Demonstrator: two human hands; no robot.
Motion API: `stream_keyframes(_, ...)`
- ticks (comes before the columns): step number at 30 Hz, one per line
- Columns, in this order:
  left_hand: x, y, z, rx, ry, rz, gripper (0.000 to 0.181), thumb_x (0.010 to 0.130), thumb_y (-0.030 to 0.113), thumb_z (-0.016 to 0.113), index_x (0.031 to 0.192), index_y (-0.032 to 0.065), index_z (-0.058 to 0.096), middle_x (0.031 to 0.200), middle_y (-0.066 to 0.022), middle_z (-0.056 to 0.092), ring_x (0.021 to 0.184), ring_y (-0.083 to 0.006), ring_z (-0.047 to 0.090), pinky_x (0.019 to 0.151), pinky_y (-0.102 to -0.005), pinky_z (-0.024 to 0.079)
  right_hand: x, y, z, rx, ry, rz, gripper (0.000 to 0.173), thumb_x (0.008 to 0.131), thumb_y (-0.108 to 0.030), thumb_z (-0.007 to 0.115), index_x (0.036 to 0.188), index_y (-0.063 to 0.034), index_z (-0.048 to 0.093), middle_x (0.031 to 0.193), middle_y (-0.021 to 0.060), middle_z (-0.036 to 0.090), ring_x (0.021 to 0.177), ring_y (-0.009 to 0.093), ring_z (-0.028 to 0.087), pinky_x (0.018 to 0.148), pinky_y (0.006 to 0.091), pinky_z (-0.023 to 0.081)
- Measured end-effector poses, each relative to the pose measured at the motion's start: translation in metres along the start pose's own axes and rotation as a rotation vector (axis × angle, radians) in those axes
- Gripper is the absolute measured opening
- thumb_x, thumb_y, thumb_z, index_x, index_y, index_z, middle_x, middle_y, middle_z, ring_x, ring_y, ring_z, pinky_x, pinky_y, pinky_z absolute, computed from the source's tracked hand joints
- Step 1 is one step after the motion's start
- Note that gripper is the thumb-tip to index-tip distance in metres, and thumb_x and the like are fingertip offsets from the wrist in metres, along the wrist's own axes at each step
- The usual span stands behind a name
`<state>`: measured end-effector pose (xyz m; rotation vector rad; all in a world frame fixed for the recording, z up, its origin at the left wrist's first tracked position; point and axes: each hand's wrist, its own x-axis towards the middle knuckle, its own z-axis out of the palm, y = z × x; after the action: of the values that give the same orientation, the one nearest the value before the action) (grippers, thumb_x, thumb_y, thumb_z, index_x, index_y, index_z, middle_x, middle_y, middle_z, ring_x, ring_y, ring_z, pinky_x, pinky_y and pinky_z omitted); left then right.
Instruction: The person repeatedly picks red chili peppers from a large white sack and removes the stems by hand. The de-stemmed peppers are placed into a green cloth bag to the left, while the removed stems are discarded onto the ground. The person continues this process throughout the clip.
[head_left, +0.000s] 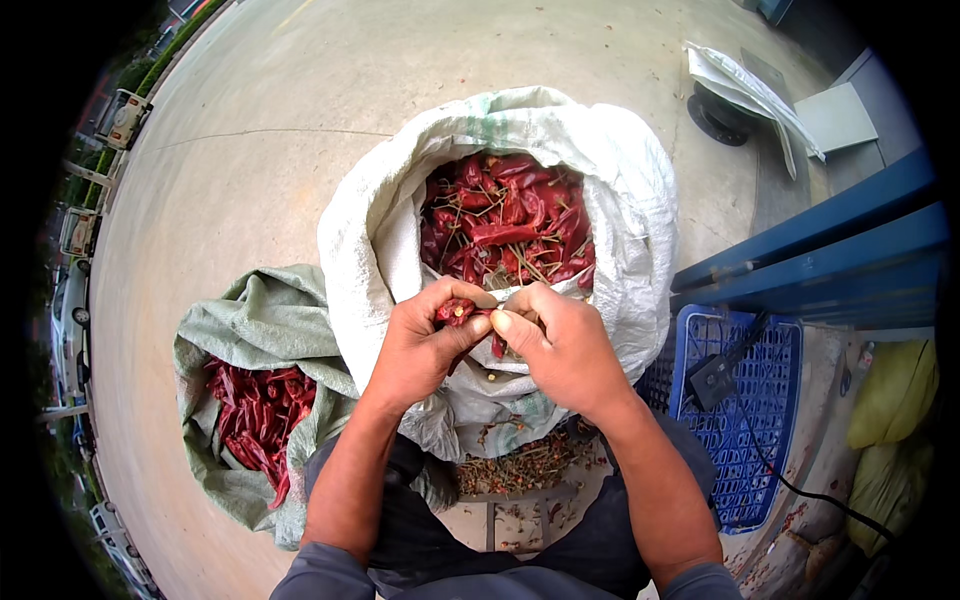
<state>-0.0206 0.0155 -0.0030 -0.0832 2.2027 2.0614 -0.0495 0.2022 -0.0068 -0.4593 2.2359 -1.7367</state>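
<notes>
My left hand (430, 337) grips several dried red chilies (454, 311), one with its cut or bare stem end facing up. Fingers and thumb of my right hand (559, 337) pinch at the end of a chili where the two hands meet. Both hands are over the near rim of a large white woven sack (637, 187), rolled down around a heap of dried red chilies with stems (514, 210). To the left stands a grey-green woven sack (255, 322) holding dried red chilies (262, 412), on which few stems show.
Stem scraps (517, 465) lie on the ground between my legs. A blue plastic crate (750, 450) with a black device and cable (709, 382) is at my right, below blue metal beams (817, 232). Yellow-green sacks (892, 397) lie farther right. Parked vehicles (73, 315) line the far left.
</notes>
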Motion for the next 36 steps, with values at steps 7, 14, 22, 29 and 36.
stream_keyframes(7, -0.002, 0.008, -0.005, -0.229, -0.043, -0.147, 0.012, 0.091, 0.008, 0.072, 0.101, 0.0027, 0.066, 0.088, 0.0002, 0.064, 0.074, -0.0049, 0.056, 0.064, -0.0205, 0.046, -0.002, -0.002, -0.007, 0.022, -0.118, -0.063, 0.019, 0.098, -0.016, 0.058, 0.095, 0.0025, 0.056, 0.074, 0.0183, 0.061, 0.066, 0.034, 0.062, 0.063, 0.0439, 0.048)
stream_keyframes(14, 0.002, 0.003, -0.008, -0.111, -0.121, -0.111, 0.012, 0.091, 0.007, 0.072, 0.099, 0.0009, 0.066, 0.091, -0.0019, 0.066, 0.081, -0.0082, 0.061, 0.073, -0.0234, 0.051, -0.003, 0.005, -0.003, -0.016, -0.133, -0.077, 0.02, 0.099, -0.017, 0.056, 0.094, 0.0025, 0.056, 0.072, 0.0169, 0.059, 0.064, 0.031, 0.063, 0.061, 0.042, 0.048)
stream_keyframes(22, 0.003, 0.006, -0.014, -0.208, -0.149, -0.107, 0.01, 0.089, 0.003, 0.073, 0.096, -0.001, 0.067, 0.089, -0.0036, 0.068, 0.081, -0.0104, 0.062, 0.075, -0.0264, 0.052, -0.004, -0.007, -0.014, 0.22, -0.277, 0.077, 0.023, 0.101, -0.019, 0.055, 0.098, 0.0043, 0.057, 0.075, 0.0134, 0.059, 0.06, 0.019, 0.064, 0.056, 0.0366, 0.049)
stream_keyframes(29, 0.001, 0.005, -0.015, -0.2, -0.155, -0.147, 0.011, 0.089, 0.004, 0.073, 0.097, -0.0005, 0.068, 0.089, -0.0029, 0.068, 0.08, -0.0104, 0.062, 0.075, -0.0261, 0.052, -0.004, -0.007, -0.009, 0.185, -0.266, 0.116, 0.026, 0.101, -0.021, 0.055, 0.096, 0.0044, 0.058, 0.073, 0.0096, 0.06, 0.055, 0.014, 0.061, 0.053, 0.0322, 0.048)
stream_keyframes(36, 0.002, 0.004, -0.017, -0.207, -0.151, -0.164, 0.013, 0.088, 0.005, 0.074, 0.097, -0.0007, 0.068, 0.089, -0.003, 0.068, 0.081, -0.0102, 0.062, 0.075, -0.0255, 0.051, -0.005, -0.01, -0.006, 0.197, -0.263, 0.117, 0.027, 0.101, -0.022, 0.057, 0.094, 0.0038, 0.058, 0.072, 0.0101, 0.06, 0.053, 0.015, 0.061, 0.052, 0.0336, 0.048)
